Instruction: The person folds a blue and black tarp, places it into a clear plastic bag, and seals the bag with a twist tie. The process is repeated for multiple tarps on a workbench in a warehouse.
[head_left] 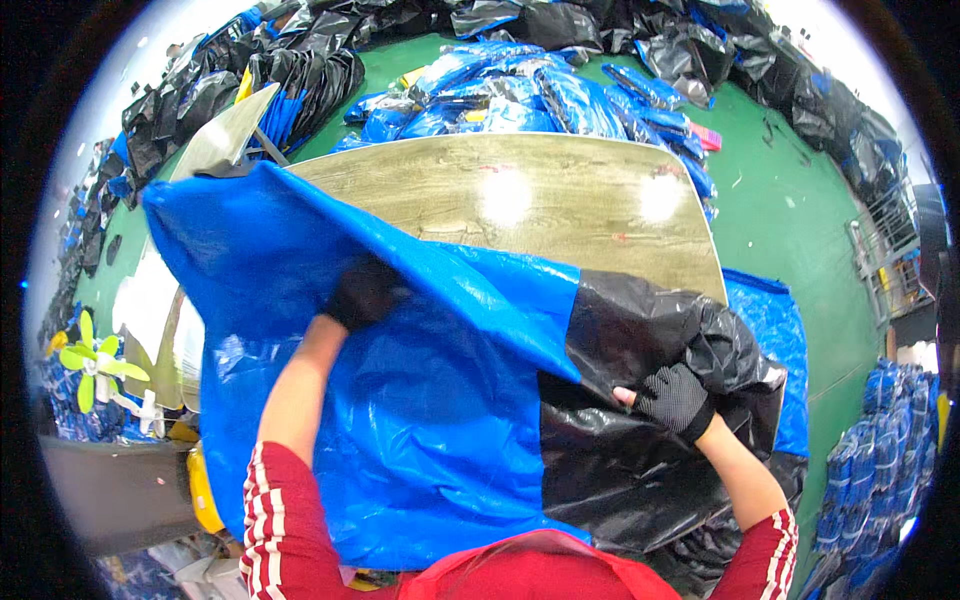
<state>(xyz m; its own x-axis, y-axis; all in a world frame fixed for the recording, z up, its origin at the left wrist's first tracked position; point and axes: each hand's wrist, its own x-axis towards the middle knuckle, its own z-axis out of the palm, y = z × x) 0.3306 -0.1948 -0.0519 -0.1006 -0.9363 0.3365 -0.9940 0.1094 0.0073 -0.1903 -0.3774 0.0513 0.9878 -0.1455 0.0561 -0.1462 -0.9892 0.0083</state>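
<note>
Blue tarp sheet point(420, 400) with a black plastic section point(630, 420) lies draped over the wooden table point(540, 200), spreading from 9 to 4 o'clock. Left hand point(362, 292), black-gloved, sits under a raised blue fold near centre; fingers hidden, cannot tell its grip. Right hand point(675, 400), also gloved, at 4 o'clock, is clenched on crumpled black plastic. Folded blue bundles point(520, 95) piled at 12 o'clock beyond the table.

A blue tarp sheet point(400, 400) with a crumpled black section point(640, 400) drapes, seemingly folded, over the table.
</note>
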